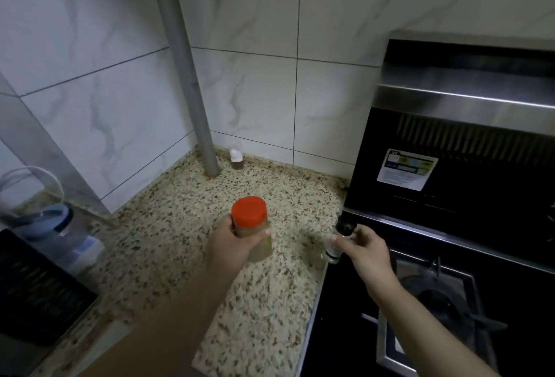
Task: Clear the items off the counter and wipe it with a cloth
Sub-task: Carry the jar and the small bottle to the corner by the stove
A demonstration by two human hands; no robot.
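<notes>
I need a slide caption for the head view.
Left hand lifts an orange-lidded jar, right hand a black-capped bottle.

Counter (186, 244) middle lies open; pipe (192, 91) blocks far corner.

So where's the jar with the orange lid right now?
In the head view, the jar with the orange lid is mid-frame, gripped by the left hand above the speckled counter, left of the stove.

red-lidded jar (251, 231) upright above speckled counter (186, 226), clear black-capped shaker (338, 241) tilted
</notes>
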